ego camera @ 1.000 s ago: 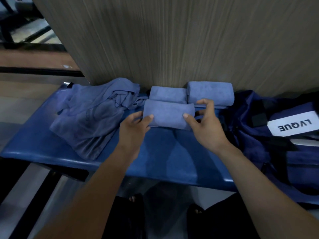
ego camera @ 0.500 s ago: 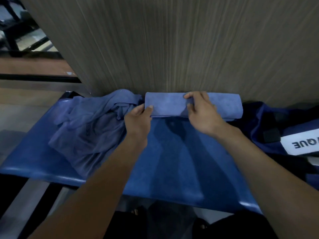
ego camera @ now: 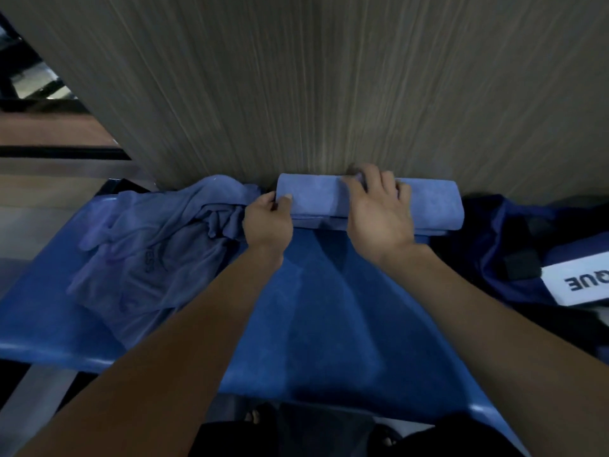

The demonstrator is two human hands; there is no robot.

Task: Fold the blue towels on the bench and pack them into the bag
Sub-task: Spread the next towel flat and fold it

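A folded blue towel lies on top of another folded towel at the back of the blue bench, against the wall. My left hand grips its left end. My right hand lies over its right end, fingers curled on top. A second folded towel sits to the right, touching it. A heap of unfolded blue towels lies at the left of the bench. The dark blue bag with a white label stands at the right.
A wood-grain wall panel rises straight behind the bench. The bench's front edge runs along the lower left, with floor beyond and to the left. My dark clothing shows at the bottom.
Both hands carried the folded towel from the middle of the bench back to the wall and set it on the folded towel there. The view tilted up and the bag slid right.
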